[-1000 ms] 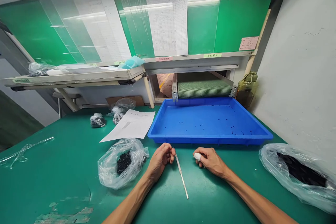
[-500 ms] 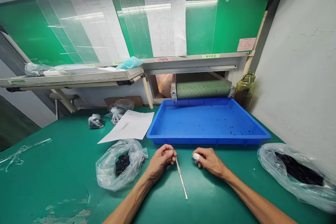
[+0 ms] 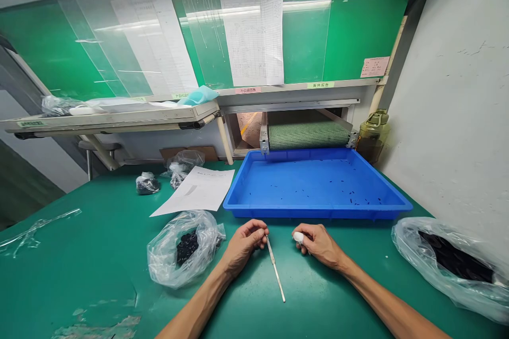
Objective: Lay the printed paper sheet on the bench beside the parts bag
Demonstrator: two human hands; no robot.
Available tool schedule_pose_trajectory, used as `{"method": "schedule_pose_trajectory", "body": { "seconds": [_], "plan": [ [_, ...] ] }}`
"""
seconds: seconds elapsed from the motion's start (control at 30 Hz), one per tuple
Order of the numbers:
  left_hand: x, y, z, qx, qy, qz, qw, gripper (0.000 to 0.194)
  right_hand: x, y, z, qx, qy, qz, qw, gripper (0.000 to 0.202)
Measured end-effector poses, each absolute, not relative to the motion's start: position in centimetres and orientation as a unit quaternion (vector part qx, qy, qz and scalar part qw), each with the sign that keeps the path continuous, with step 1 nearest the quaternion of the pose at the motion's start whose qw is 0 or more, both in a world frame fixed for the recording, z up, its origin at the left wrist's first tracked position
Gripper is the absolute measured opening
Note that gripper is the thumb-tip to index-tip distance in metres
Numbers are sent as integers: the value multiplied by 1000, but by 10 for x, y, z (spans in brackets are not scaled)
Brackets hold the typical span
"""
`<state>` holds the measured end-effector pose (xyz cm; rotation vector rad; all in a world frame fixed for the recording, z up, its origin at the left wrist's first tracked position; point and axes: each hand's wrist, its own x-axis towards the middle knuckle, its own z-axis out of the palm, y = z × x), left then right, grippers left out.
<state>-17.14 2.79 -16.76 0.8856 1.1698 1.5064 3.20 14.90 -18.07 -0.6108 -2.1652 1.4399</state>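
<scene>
My left hand (image 3: 247, 243) is closed in a pinch at the middle of the green table. A thin pale stick-like tool (image 3: 275, 269) slants down from beside its fingertips; whether the fingers grip its upper end I cannot tell. Anything small inside the pinch is hidden. To the right, my right hand (image 3: 318, 243) is also closed, with a white wrapping (image 3: 298, 238) on a digit; what its fingertips hold does not show. Left of my left hand sits an open clear plastic bag (image 3: 159, 262) of small black pieces (image 3: 186, 248).
A blue tray (image 3: 318, 213) with scattered tiny black pieces stands ahead, below a green conveyor belt (image 3: 308, 135). A paper sheet (image 3: 199, 190) and small bags (image 3: 147, 184) lie to its left. A clear bag with black contents (image 3: 457, 257) lies at right; a bottle (image 3: 374, 135) stands behind.
The view has shifted very slightly. Both hands and the stick-like tool stay nearly where they were.
</scene>
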Motion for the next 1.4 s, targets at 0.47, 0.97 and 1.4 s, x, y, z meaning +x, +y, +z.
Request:
{"method": "schedule_pose_trajectory", "body": {
  "seconds": [0.47,0.97,1.4],
  "plan": [
    [-171,28,-168,369,469,630,497,30,32,149,-178,-224,-789,521,235,19],
    [-171,27,-169,398,492,613,474,25,32,149,-180,-222,-788,524,234,20],
    [-171,27,-164,416,483,603,480,23,32,149,-178,-225,-787,525,233,20]
  ]
}}
